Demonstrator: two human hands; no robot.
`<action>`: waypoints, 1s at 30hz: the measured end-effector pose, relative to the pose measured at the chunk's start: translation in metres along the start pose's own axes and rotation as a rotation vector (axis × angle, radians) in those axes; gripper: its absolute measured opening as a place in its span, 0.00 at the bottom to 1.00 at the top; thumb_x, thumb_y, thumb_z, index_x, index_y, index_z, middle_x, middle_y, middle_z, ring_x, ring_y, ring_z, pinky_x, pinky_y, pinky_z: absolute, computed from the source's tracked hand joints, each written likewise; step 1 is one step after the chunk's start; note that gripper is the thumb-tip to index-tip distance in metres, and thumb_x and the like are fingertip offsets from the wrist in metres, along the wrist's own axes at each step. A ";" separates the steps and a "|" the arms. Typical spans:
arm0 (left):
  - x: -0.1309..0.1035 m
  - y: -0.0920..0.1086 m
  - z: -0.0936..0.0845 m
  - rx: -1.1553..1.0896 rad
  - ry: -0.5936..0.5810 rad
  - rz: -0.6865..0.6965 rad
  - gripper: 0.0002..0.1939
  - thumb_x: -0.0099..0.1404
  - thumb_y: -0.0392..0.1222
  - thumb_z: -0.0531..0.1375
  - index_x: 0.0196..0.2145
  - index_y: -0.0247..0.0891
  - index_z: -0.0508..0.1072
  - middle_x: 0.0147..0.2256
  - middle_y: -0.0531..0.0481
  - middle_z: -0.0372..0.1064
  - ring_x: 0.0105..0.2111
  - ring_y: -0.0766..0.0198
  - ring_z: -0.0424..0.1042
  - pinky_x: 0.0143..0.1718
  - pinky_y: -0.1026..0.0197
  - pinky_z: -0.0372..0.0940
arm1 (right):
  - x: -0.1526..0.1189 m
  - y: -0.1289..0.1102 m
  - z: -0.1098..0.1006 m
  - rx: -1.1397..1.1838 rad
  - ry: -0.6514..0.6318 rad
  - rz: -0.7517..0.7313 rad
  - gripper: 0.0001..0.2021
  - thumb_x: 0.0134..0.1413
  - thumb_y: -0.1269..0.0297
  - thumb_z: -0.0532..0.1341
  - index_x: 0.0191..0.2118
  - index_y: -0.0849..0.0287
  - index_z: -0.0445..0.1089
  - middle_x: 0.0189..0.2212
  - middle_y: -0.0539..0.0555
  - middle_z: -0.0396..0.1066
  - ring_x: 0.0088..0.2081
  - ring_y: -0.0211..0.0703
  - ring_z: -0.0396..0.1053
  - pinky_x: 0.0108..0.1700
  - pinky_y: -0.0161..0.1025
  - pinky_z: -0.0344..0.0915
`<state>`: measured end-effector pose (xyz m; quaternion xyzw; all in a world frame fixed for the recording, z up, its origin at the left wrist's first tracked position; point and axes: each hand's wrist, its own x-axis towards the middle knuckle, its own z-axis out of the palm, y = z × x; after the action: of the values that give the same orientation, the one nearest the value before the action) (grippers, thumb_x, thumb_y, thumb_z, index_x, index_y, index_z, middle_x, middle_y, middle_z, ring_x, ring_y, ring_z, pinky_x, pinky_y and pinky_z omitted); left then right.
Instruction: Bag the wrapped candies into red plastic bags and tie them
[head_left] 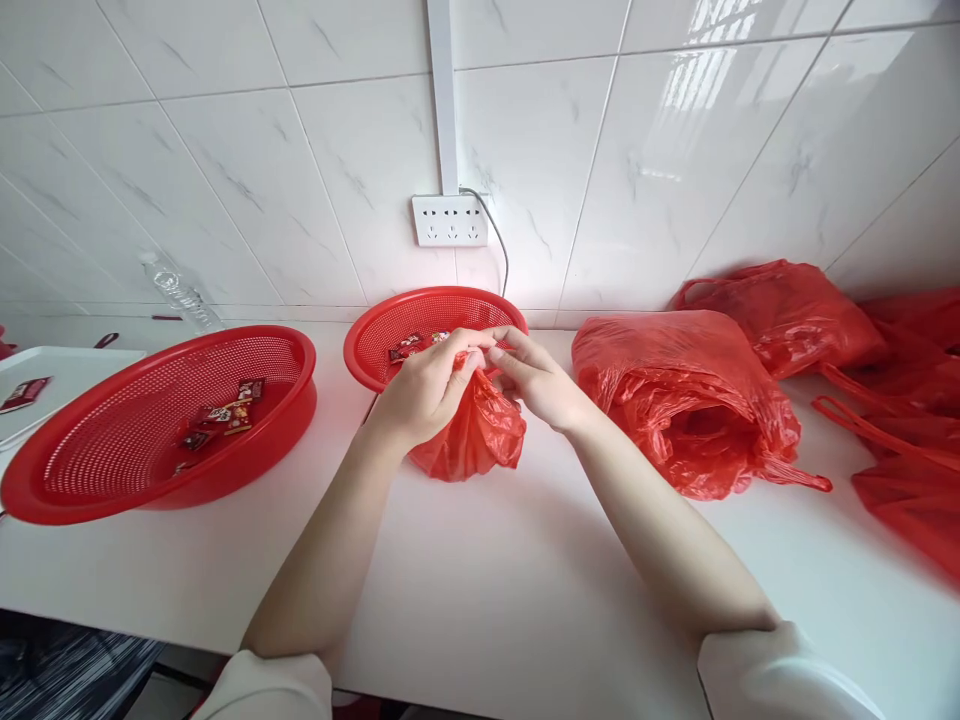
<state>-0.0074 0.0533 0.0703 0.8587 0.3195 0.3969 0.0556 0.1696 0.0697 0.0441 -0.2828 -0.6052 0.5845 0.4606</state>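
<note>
A small red plastic bag stands on the white table, its top gathered and its lower part bulging. My left hand is closed on the gathered neck of the bag from the left. From the right, my right hand meets it at the same neck, fingers bent and pressed against the plastic. The fingertips of both hands come together over the bag's top, so the neck is partly hidden. Just behind my hands is a round red basket with a few small wrapped packets in it.
A larger red basket with several packets stands left, beside a white tray and a clear plastic bottle. Red plastic bags are heaped on the right. A socket panel with a cable is on the tiled wall.
</note>
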 end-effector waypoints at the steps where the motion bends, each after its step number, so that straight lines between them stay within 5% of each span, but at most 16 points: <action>1: 0.001 -0.003 0.002 -0.026 0.024 0.062 0.15 0.74 0.41 0.47 0.53 0.41 0.68 0.39 0.48 0.74 0.37 0.65 0.73 0.40 0.61 0.68 | 0.000 0.000 -0.002 -0.005 -0.026 0.010 0.11 0.62 0.52 0.57 0.43 0.54 0.63 0.25 0.44 0.60 0.19 0.31 0.54 0.21 0.31 0.50; 4: 0.003 -0.008 0.006 -0.105 0.075 0.169 0.16 0.74 0.39 0.48 0.54 0.41 0.68 0.43 0.45 0.74 0.44 0.63 0.73 0.46 0.58 0.69 | -0.002 -0.004 -0.009 -0.072 -0.073 -0.008 0.10 0.62 0.56 0.57 0.42 0.57 0.69 0.23 0.45 0.60 0.21 0.32 0.55 0.23 0.32 0.53; 9: 0.005 -0.004 0.008 -0.196 0.130 0.190 0.16 0.73 0.38 0.49 0.53 0.42 0.70 0.47 0.44 0.73 0.47 0.60 0.73 0.47 0.55 0.69 | -0.010 -0.015 -0.018 -0.103 -0.115 -0.151 0.08 0.57 0.62 0.63 0.41 0.58 0.72 0.38 0.52 0.72 0.39 0.40 0.69 0.44 0.38 0.65; 16: 0.004 0.000 0.020 -0.321 0.167 0.234 0.17 0.74 0.41 0.47 0.51 0.41 0.72 0.48 0.42 0.73 0.50 0.58 0.72 0.50 0.52 0.68 | -0.019 -0.022 -0.030 -0.269 -0.307 -0.083 0.07 0.54 0.65 0.64 0.39 0.60 0.71 0.33 0.49 0.69 0.33 0.36 0.65 0.37 0.36 0.63; 22: 0.004 0.000 0.026 -0.352 0.093 0.123 0.17 0.74 0.45 0.47 0.52 0.42 0.72 0.49 0.43 0.73 0.51 0.58 0.71 0.51 0.53 0.68 | -0.018 -0.023 -0.037 -0.209 -0.072 -0.186 0.09 0.56 0.58 0.65 0.35 0.58 0.70 0.29 0.49 0.68 0.28 0.35 0.63 0.32 0.35 0.62; 30: 0.003 0.003 0.017 -0.169 0.199 0.063 0.19 0.74 0.45 0.47 0.54 0.43 0.72 0.51 0.43 0.70 0.46 0.61 0.74 0.49 0.55 0.69 | -0.011 -0.012 -0.029 -0.012 0.106 -0.261 0.16 0.56 0.45 0.60 0.31 0.54 0.68 0.27 0.51 0.64 0.29 0.40 0.61 0.31 0.39 0.61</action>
<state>0.0078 0.0553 0.0615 0.8168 0.2621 0.5071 0.0832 0.2021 0.0710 0.0500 -0.2348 -0.6152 0.5002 0.5624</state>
